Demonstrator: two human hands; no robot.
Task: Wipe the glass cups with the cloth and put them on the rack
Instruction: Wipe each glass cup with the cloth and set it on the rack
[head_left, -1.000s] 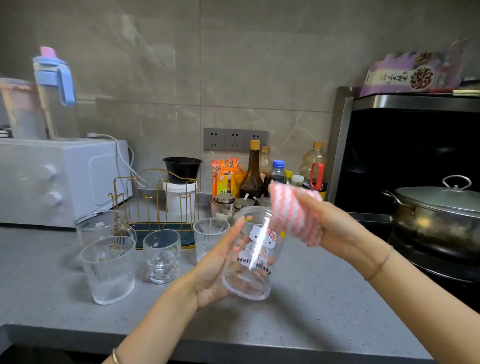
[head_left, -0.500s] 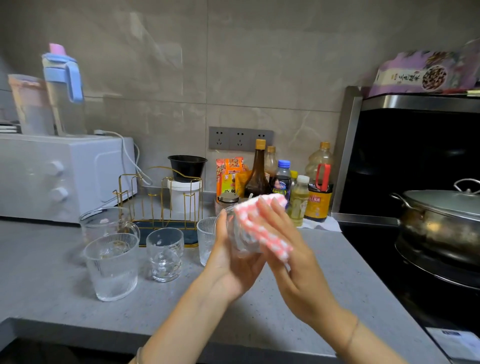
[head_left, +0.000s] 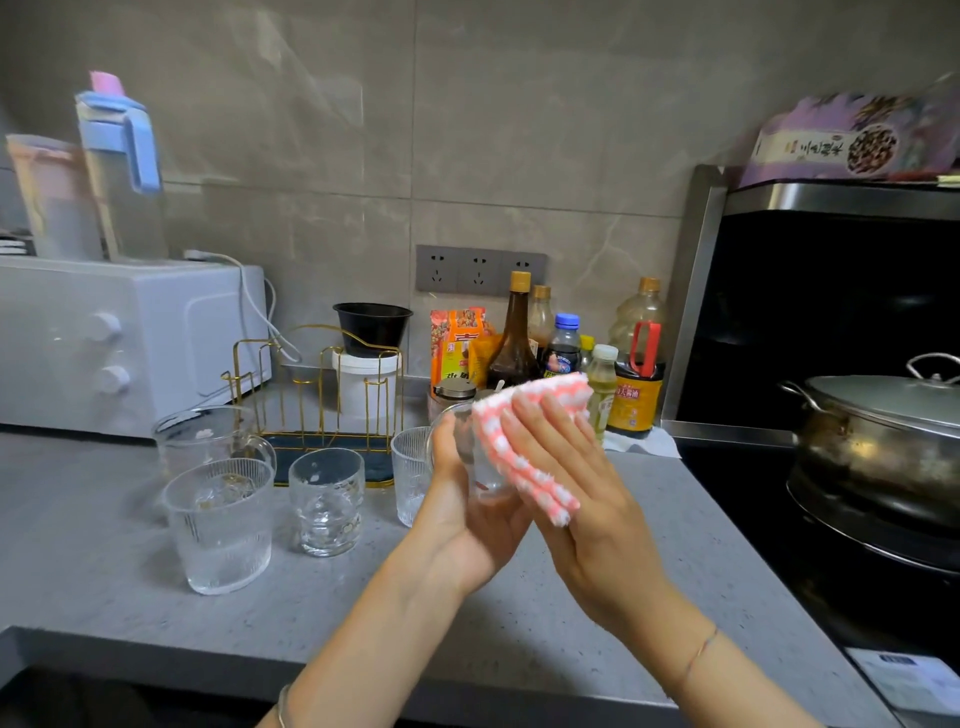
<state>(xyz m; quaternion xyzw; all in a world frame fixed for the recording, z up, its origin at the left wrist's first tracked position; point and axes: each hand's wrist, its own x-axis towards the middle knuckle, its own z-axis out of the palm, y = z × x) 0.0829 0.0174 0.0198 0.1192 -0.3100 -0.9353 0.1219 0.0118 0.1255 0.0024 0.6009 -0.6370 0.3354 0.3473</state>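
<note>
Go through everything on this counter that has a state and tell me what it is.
Held cup, lifted, gripped by left hand.
Cloth, pressed on held cup by right hand.
Rack, upright, no cup on it.
Large ribbed cup, upright on counter.
Short glass, upright on counter.
Handled mug, upright.
Small ribbed glass, upright.
Pot, lid on.

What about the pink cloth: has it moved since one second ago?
Yes. The pink cloth moved left: it overlapped the red-handled soy bottle before, and now lies left of it, pressed by the right hand on the held cup.
</note>
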